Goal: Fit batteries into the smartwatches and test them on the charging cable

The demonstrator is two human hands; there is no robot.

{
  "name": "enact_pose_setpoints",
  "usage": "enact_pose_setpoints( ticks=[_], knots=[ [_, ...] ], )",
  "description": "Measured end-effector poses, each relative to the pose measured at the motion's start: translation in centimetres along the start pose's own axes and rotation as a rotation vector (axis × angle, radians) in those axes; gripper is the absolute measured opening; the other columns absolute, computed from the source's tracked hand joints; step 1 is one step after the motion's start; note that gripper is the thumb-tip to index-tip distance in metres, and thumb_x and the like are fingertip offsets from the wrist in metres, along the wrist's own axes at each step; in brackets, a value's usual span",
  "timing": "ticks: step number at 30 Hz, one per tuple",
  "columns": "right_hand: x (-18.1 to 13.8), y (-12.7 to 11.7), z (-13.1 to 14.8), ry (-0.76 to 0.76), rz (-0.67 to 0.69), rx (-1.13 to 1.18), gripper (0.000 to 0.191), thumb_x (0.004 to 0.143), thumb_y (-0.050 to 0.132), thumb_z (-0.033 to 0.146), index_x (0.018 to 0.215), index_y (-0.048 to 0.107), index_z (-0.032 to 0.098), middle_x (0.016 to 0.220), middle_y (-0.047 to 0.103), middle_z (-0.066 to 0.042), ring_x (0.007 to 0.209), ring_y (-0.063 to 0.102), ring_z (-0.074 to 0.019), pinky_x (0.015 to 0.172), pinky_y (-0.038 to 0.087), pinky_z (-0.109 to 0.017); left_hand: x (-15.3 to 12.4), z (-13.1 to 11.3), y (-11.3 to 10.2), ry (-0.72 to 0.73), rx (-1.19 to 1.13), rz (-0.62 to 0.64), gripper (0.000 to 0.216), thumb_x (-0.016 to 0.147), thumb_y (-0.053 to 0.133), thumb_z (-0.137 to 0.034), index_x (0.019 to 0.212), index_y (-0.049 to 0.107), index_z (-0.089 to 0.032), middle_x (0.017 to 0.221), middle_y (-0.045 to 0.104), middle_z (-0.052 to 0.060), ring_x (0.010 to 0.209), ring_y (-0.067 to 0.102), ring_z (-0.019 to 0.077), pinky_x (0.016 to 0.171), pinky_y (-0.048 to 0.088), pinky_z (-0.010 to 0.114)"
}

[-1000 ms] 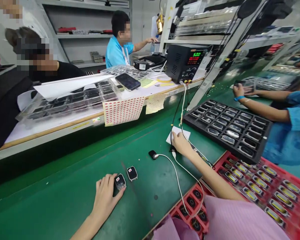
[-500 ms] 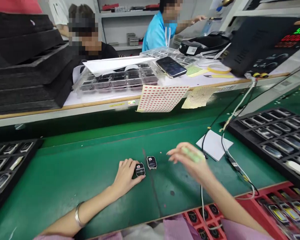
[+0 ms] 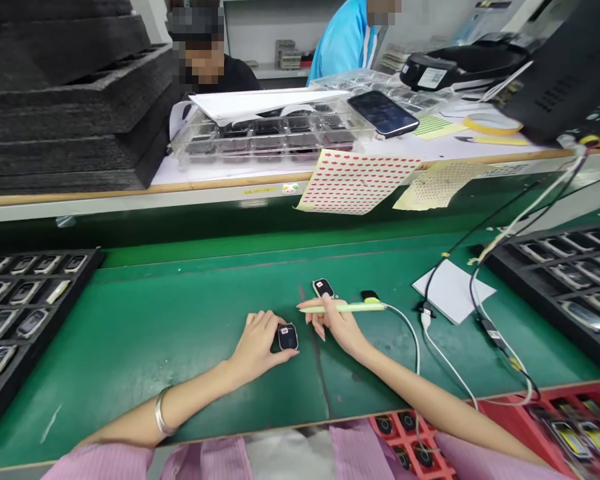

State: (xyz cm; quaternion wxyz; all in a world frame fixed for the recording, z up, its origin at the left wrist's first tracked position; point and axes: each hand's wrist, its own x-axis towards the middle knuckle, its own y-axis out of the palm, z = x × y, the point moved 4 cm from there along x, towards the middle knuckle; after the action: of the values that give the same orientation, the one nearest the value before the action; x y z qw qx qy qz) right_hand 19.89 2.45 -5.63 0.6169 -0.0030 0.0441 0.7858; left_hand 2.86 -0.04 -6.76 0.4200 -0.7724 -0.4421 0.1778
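My left hand [image 3: 258,345] rests on the green mat, its fingers curled round a small black watch body [image 3: 287,337] with a red sticker on its face. My right hand [image 3: 336,323] hovers just right of it and pinches a light green pen [image 3: 344,308], held level with its tip pointing left. A second watch body [image 3: 323,288] with a red sticker lies a little farther back. A black charger puck [image 3: 370,295] on a white cable [image 3: 414,333] sits behind the pen's right end.
Black trays of watch bodies stand at the left [image 3: 15,300] and right [image 3: 565,280]. A red tray [image 3: 530,427] sits at the near right edge. A white card [image 3: 453,289], red-dot sticker sheet [image 3: 355,181], phone [image 3: 383,113] and two other people lie beyond.
The view has swung left and down. My right hand came back from the white card with the green pen and now holds it still beside the watch in my left hand.
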Motion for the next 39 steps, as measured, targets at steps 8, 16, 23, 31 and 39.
enact_pose_setpoints(
  ticks=[8,16,23,31,39],
  knots=[
    [0.4,3.0,-1.5,0.045,0.009,-0.041,0.025,0.073,0.071,0.039,0.079,0.061,0.016,0.053,0.058,0.002,0.037,0.045,-0.0089,0.036,0.035,-0.021,0.1,0.5,0.4,0.015,-0.013,0.009,0.041,0.076,0.066,-0.048,0.099,0.048,-0.018,0.093,0.058,0.004,0.085,0.051,0.0232,0.074,0.034,0.037],
    [-0.2,3.3,-2.7,0.034,-0.021,-0.13,0.03,0.074,0.07,0.041,0.064,0.054,0.017,0.052,0.048,0.004,0.045,0.041,-0.0093,0.042,0.03,-0.022,0.2,0.6,0.5,0.008,0.029,0.02,0.043,0.078,0.06,-0.054,0.097,0.049,-0.017,0.089,0.056,0.005,0.083,0.05,0.024,0.073,0.035,0.037],
    [-0.2,3.4,-2.7,0.005,0.008,-0.211,0.03,0.076,0.067,0.04,0.064,0.056,0.016,0.052,0.045,0.004,0.046,0.036,-0.0088,0.042,0.025,-0.021,0.2,0.5,0.3,0.008,0.028,0.02,0.041,0.079,0.06,-0.053,0.097,0.05,-0.017,0.089,0.056,0.005,0.083,0.05,0.0234,0.073,0.035,0.037],
    [-0.3,3.6,-2.7,-0.03,-0.011,-0.25,0.033,0.076,0.067,0.043,0.061,0.056,0.016,0.05,0.047,0.004,0.043,0.04,-0.0088,0.04,0.03,-0.02,0.1,0.5,0.3,-0.007,0.049,0.015,0.042,0.077,0.063,-0.051,0.097,0.05,-0.016,0.09,0.057,0.004,0.084,0.05,0.0232,0.075,0.035,0.037],
    [0.7,-2.1,0.9,-0.279,-0.357,-0.497,0.025,0.091,0.049,0.037,0.102,0.063,0.019,0.085,0.066,-0.006,0.073,0.06,-0.0192,0.075,0.051,-0.035,0.0,0.1,0.0,0.006,0.014,0.021,0.039,0.079,0.063,-0.047,0.101,0.05,-0.018,0.092,0.057,0.004,0.084,0.051,0.0228,0.075,0.035,0.038]
  ],
)
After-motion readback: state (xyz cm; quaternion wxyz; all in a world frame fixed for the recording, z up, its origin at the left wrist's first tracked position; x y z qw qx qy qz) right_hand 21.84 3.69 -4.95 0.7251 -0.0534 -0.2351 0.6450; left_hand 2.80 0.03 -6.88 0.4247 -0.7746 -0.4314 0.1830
